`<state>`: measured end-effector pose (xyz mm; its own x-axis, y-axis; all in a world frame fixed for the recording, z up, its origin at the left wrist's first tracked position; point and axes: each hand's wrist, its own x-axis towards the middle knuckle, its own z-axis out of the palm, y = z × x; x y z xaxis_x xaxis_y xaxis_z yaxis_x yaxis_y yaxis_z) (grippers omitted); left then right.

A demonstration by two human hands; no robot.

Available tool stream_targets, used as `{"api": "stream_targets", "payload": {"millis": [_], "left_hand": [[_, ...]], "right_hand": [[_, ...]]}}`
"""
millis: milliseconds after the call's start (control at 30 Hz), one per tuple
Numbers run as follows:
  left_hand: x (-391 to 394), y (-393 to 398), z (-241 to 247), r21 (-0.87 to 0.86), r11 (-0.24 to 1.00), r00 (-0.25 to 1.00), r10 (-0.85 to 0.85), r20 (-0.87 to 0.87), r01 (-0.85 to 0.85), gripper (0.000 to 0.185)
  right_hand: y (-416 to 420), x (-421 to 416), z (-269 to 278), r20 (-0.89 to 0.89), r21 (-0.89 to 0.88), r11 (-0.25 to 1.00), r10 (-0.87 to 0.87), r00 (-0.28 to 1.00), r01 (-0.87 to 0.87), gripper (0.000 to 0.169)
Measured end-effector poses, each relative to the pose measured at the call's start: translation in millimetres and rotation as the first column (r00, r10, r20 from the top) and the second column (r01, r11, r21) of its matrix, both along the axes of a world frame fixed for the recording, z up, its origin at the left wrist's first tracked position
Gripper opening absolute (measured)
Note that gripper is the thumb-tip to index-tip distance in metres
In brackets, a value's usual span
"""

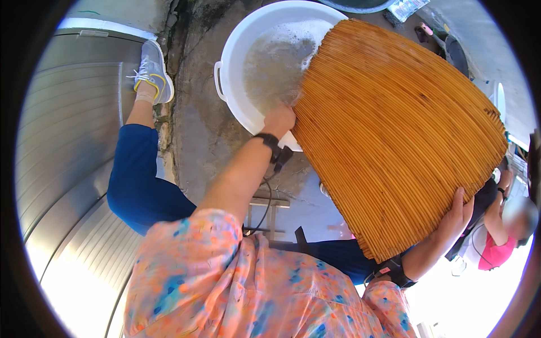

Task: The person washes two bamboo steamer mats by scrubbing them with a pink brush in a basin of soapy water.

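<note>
A broad mat of thin brown wooden or bamboo slats [401, 126] is tilted across the right side, its far left part covering the right of a white plastic basin [236, 101]. Cloudy, foamy water [270, 63] lies in the basin. My right hand [456, 215] grips the mat's near right edge, thumb on top and fingers hidden beneath. Over the basin's near rim, my left hand [280, 119] is at the mat's left edge. It is blurred and its fingers are partly hidden, so whether it grips the edge cannot be told.
Metal panelling [76, 126] stands at the left by my shoe [152, 72]. Beyond the basin is another tub [359, 3]. A low wooden stool [270, 203] is near my legs. At the right a person [498, 245] sits close to the mat. The concrete floor [203, 126] looks wet.
</note>
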<state>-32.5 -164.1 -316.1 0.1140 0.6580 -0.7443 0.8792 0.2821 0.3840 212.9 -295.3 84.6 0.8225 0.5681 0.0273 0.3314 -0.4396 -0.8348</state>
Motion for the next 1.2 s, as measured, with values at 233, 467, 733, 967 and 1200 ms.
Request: {"api": "stream_targets", "payload": {"millis": [233, 467, 733, 967, 1200], "left_hand": [[-29.1, 40.0, 34.1, 0.328, 0.936, 0.989, 0.144, -0.032, -0.126, 0.049], [5.5, -46.4, 179.7, -0.451, 0.882, 0.893, 0.307, 0.328, -0.137, 0.072], [-1.3, -32.3, 95.6, 0.107, 0.987, 0.993, 0.115, 0.04, -0.119, 0.062], [22.1, -96.1, 203.4, 0.068, 0.997, 0.975, -0.057, 0.213, 0.044, 0.061], [-7.8, -6.7, 57.0, 0.305, 0.936, 0.985, -0.164, -0.06, 0.175, 0.052]], "right_hand": [[0.6, 1.2, 1.6, 0.08, -0.05, 0.999, 0.017, 0.997, -0.013, 0.038], [-9.8, 9.3, 1.4, 0.033, -0.01, 1.0, -0.029, 0.999, 0.029, 0.036], [0.4, 13.8, -14.4, -0.123, 0.105, 0.992, 0.086, 0.989, -0.074, 0.033], [-12.4, 12.3, -1.4, -0.138, 0.118, 0.992, 0.058, 0.989, -0.042, 0.033], [-2.2, 5.4, -6.0, -0.064, 0.05, 0.998, 0.034, 0.997, -0.031, 0.033]]}}
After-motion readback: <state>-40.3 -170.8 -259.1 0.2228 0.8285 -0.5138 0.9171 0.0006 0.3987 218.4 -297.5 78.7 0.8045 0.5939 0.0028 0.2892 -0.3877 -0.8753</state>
